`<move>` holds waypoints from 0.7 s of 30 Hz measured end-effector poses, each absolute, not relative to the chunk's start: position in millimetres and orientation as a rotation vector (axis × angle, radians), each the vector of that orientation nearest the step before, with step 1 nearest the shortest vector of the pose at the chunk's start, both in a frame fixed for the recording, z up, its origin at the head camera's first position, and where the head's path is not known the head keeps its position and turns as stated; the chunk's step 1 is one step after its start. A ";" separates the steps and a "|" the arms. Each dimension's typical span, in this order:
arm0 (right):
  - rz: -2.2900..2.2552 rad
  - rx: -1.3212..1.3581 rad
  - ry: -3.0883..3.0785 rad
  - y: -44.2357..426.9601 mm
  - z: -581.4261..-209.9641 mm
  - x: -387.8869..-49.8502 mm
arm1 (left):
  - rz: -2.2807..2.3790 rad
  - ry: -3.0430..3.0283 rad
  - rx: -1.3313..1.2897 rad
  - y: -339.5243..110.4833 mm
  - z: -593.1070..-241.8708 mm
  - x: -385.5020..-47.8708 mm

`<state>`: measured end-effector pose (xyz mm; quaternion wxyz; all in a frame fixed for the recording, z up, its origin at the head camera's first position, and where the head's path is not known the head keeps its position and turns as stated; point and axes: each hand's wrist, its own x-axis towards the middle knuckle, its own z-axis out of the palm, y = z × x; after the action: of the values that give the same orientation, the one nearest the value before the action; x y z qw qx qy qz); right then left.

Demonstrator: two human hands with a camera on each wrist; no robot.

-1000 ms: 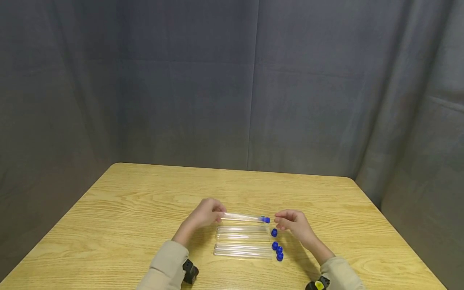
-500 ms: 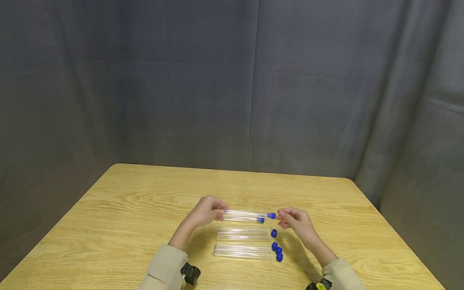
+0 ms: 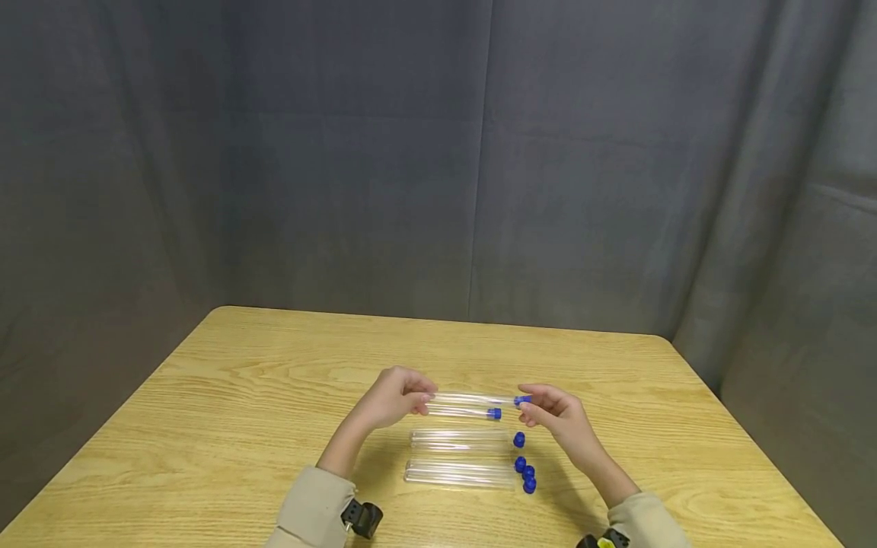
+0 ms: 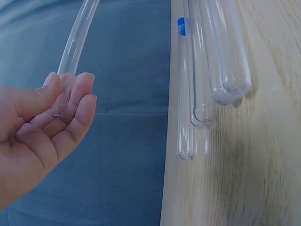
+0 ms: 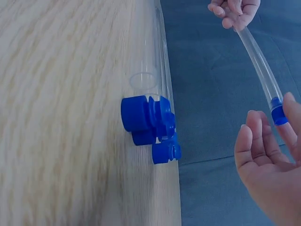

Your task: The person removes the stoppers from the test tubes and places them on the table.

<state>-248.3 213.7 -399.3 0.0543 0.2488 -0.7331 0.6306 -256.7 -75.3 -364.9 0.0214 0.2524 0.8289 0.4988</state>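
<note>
My left hand [image 3: 392, 397] holds a clear test tube [image 3: 473, 398] by its rounded end, fingertips and thumb around it, as the left wrist view confirms. The tube is raised off the table and lies roughly level. At its other end a blue cap [image 5: 278, 114] sits in the mouth, and my right hand [image 3: 560, 420] pinches this cap between thumb and forefinger. The other right fingers are loosely bent. Just nearer than the raised tube, a capped test tube [image 3: 457, 412] lies on the table.
Several uncapped test tubes [image 3: 459, 440] lie side by side on the wooden table [image 3: 274, 426], mouths to the right. Beside their mouths are several loose blue caps [image 3: 528, 473]. Grey curtains [image 3: 356, 190] hang behind the table and at its sides.
The raised tube has shifted right and slightly away from the capped tube on the table. My right hand, apart from its cap a second ago, now pinches it.
</note>
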 end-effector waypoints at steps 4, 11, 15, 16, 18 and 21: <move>1.911 0.757 -2.208 212.2 -397.5 -247.4 | 1.549 2.564 0.787 -74.6 -362.9 -254.7; 1.941 0.732 -2.214 211.4 -395.3 -245.6 | 1.559 2.552 0.785 -73.8 -361.6 -252.2; 1.957 0.733 -2.208 211.9 -394.7 -244.2 | 1.557 2.545 0.786 -73.3 -359.9 -249.8; 1.959 0.729 -2.207 212.2 -394.7 -243.9 | 1.553 2.546 0.788 -73.2 -359.4 -249.2; 1.949 0.729 -2.205 212.5 -394.5 -242.8 | 1.549 2.546 0.791 -72.9 -358.1 -247.8; 1.936 0.686 -2.216 212.6 -394.1 -241.0 | 1.540 2.548 0.798 -72.4 -355.9 -245.7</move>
<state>-241.0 212.6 -394.1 0.0601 0.2267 -0.7321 0.6395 -245.7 -72.4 -355.9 0.0295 0.2586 0.8264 0.4993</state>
